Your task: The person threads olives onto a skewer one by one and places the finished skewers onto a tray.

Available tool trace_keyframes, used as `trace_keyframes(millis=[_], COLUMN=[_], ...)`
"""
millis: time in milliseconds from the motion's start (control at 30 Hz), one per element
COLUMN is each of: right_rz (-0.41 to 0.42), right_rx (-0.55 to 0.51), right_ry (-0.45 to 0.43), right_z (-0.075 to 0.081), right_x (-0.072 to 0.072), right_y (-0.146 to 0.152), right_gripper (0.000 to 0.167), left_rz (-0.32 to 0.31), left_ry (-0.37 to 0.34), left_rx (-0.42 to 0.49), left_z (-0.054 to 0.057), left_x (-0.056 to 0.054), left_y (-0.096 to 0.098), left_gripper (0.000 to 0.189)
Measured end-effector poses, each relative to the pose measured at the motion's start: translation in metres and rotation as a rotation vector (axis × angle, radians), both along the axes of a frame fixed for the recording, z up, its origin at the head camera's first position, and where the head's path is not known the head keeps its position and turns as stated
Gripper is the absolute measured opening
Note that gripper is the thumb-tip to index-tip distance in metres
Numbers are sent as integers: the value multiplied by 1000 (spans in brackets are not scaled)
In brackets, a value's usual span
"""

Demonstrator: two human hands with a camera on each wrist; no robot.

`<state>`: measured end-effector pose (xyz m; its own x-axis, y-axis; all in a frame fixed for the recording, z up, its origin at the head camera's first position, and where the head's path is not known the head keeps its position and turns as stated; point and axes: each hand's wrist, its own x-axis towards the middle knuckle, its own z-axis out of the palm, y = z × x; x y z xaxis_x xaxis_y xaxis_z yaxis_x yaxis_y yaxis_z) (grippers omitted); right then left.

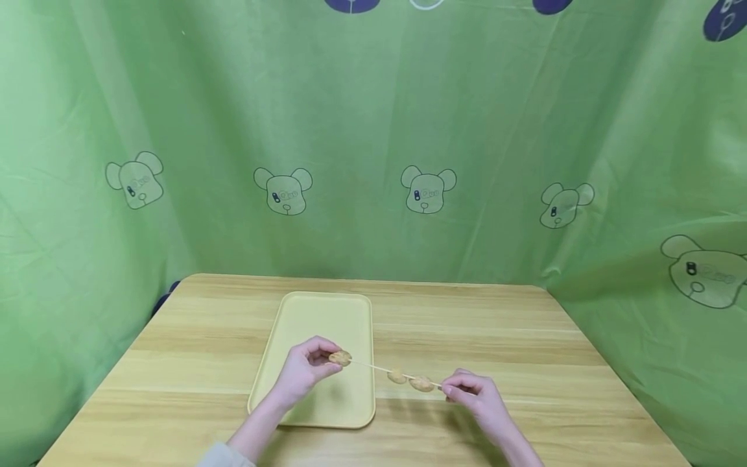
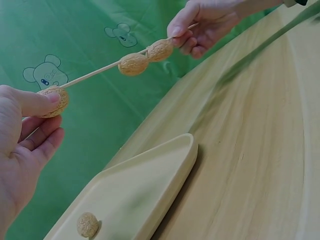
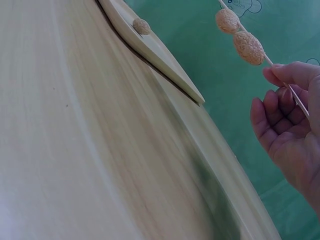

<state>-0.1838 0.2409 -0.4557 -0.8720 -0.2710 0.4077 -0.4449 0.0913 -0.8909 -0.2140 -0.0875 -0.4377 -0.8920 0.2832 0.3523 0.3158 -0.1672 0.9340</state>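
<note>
In the head view my left hand pinches a tan, wrinkled food ball between thumb and fingers, at the left end of a thin wooden skewer. Threaded on the skewer close together are two similar balls, one nearer the middle and one closer to the right end. My right hand pinches the skewer's right end with thumb and fingertips. The skewer is held in the air, sloping down to the right in the head view. Another ball lies on the pale yellow tray, hidden in the head view.
The rectangular tray sits on the left half of a wooden table, under my left hand. A green curtain printed with bear faces hangs behind the table and along its sides.
</note>
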Motion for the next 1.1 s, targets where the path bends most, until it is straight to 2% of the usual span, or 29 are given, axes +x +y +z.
trace_keyframes(millis=[200,433,733,1100], right_rz=[11,18,61,35], right_rx=[-14,-4,-31,15], right_ry=[4,28,24,54], right_z=[1,2,4,9], right_x=[1,2,3,2], right_y=[-2,-3,-6,-13], right_gripper=[8,7,9,6], left_rz=[-6,-25,-25,-49], left_ry=[-5,26,-43,-47], left_rx=[8,29,54,112], left_z=[-2,-5,-8,-12], left_x=[1,3,7,7], left_y=[4,9,13,15], left_gripper=[30,32,35,39])
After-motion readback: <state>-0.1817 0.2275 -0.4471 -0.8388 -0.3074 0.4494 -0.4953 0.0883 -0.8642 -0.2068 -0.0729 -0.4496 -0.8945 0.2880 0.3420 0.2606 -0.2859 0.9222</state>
